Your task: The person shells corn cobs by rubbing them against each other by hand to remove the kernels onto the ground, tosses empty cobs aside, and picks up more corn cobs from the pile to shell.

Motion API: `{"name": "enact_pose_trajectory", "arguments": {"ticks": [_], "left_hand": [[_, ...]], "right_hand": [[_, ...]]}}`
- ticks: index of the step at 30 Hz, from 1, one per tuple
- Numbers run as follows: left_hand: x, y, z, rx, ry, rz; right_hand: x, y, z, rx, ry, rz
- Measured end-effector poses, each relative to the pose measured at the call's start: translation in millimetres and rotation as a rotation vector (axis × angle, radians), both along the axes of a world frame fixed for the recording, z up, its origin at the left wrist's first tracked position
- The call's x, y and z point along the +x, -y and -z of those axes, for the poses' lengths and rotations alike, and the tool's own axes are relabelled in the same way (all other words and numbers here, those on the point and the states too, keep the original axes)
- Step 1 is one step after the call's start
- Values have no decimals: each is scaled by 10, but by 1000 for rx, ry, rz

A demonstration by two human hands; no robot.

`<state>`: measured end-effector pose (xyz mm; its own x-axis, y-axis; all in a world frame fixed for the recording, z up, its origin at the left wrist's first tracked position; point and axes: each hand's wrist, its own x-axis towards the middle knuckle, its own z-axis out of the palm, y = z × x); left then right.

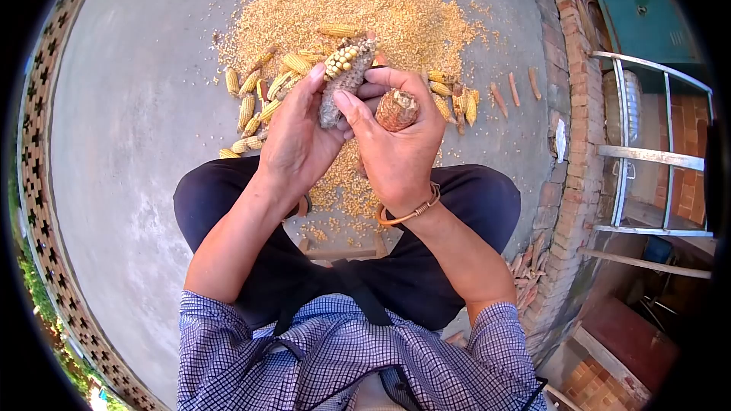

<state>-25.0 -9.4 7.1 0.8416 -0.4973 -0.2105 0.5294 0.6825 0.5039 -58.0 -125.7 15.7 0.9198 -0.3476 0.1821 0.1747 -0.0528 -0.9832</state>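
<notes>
My left hand (295,141) is closed around a greyish, mouldy-looking corn ear (346,85), with a patch of yellow kernels left near its upper end. Tucked in my right hand (400,160) is a bare reddish corn cob (397,110), its blunt end facing up. The right thumb presses against the grey ear, and the fingers behind it are partly hidden. Just beyond both hands lie several yellow corn ears (297,63), and more ears (457,101) rest to the right.
A wide heap of loose kernels (365,4) covers the floor ahead, with more kernels (339,190) scattered between my knees. Stripped cobs (514,89) lie at right, before a low brick edge (582,106). Beyond it stand a metal frame (651,154) and a green cabinet (647,15).
</notes>
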Motion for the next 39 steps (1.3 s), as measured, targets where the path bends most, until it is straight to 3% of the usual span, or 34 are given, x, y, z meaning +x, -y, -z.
{"name": "enact_pose_trajectory", "arguments": {"ticks": [8, 10, 14, 17, 24, 27, 33, 39], "left_hand": [[-30, 38, -74, 39, -42, -57], [-32, 47, -117, 78, -56, -72], [-28, -34, -72, 69, 122, 10], [-72, 39, -113, 225, 272, -46], [-60, 32, -67, 231, 356, -30], [-63, 18, -47, 219, 358, -16], [-77, -6, -172, 163, 110, -43], [-29, -61, -97, 84, 131, 48]], "right_hand": [[-3, 6, -46, -50, 9, -1], [1, -5, -36, 59, 20, -14], [2, 42, -201, 388, -175, -85], [16, 98, -214, 370, -195, -76], [30, 174, -194, 453, -201, -149], [39, 192, -158, 457, -167, -179], [40, 191, -180, 404, -136, -187], [52, 238, -223, 408, -215, -199]]}}
